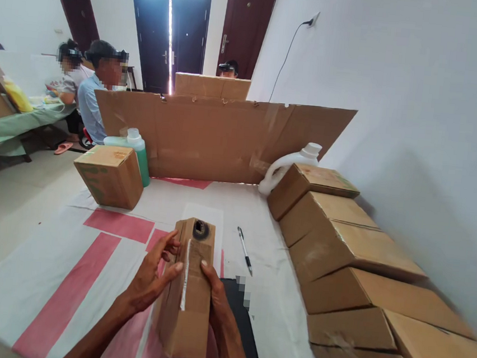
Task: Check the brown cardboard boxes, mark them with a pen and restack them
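Upright in front of me is a narrow cardboard box (193, 326), leaning slightly. Near its top is a hole with a dark round rim (200, 230), and a strip of tape with a white torn edge runs down its face. My right hand (217, 298) grips the box's right side, thumb on the front face; its other fingers are hidden behind. My left hand (153, 275) is at the left side with fingers spread, thumb and fingertips close to the cardboard; whether they touch it I cannot tell. A black phone-like slab (244, 320) lies partly behind my right wrist.
A pen (245, 251) lies on the white-and-pink cloth (64, 275). Several cardboard boxes (367, 247) line the right side, beside a white jug (279, 171). At left stand another box (110, 178) and a green bottle (142, 161). A cardboard screen (212, 137) closes the back; people sit beyond.
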`<state>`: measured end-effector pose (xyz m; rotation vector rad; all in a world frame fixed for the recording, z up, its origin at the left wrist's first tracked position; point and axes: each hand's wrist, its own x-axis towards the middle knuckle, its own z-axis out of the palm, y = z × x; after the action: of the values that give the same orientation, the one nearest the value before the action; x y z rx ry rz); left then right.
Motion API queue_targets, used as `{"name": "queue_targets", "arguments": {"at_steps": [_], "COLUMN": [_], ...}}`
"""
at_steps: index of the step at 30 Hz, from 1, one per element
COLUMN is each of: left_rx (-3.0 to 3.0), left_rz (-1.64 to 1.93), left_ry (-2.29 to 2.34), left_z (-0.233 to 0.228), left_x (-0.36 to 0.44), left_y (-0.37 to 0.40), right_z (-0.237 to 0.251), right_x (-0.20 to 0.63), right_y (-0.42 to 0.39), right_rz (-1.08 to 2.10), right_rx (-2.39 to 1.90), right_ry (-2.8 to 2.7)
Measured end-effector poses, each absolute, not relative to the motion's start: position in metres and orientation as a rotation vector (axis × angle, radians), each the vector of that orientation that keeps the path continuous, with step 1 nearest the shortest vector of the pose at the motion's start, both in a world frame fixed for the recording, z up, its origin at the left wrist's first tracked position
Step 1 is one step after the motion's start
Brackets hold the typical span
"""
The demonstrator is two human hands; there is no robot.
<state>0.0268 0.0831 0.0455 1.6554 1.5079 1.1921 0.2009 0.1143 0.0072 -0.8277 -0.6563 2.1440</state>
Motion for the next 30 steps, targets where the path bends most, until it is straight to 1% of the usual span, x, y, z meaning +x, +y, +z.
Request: {"name": "queue_targets", "arguments": {"at_steps": [3, 5, 9, 12, 17, 19, 22, 25, 27, 30], "left_rx": [1.613, 1.565, 1.367, 1.365, 1.402, 1.372, 1.297, 1.225, 1.217, 1.257], "left_rz": [1.229, 1.193, 1.105, 1.080, 1.081, 1.095, 1.085, 1.086, 1.104, 1.133], "left_ry": [1.538, 1.473, 1.238, 1.236, 1.216, 1.173, 1.149, 1.153, 1.151, 1.141], "left_z": [0.039, 0.034, 0.030, 0.032, 0.031, 0.026, 0.016, 0.010, 0.011, 0.017], "left_x": [0.025, 0.025, 0.031, 0.035, 0.039, 0.040, 0.041, 0.042, 0.043, 0.046], "left_y": [0.096, 0.104, 0.108, 0.102, 0.091, 0.086, 0.079, 0.077, 0.078, 0.082], "right_z": [0.001, 0.001, 0.011, 0.020, 0.024, 0.021, 0.012, 0.001, -0.005, -0.012], "right_x": [0.215, 0.219, 0.222, 0.223, 0.235, 0.249, 0.277, 0.303, 0.314, 0.317], "right_y": [0.100, 0.093, 0.084, 0.079, 0.072, 0.076, 0.097, 0.130, 0.155, 0.186], "right_rz": [2.083, 2.034, 1.971, 1.941, 1.936, 1.875, 1.618, 1.225, 0.989, 0.807], "right_rx": [-0.863, -0.847, -0.722, -0.677, -0.759, -0.860, -1.161, -1.537, -1.709, -1.881], "right_ry": [-0.687, -0.775, -0.895, -0.940, -1.055, -1.145, -1.245, -1.398, -1.475, -1.490]}}
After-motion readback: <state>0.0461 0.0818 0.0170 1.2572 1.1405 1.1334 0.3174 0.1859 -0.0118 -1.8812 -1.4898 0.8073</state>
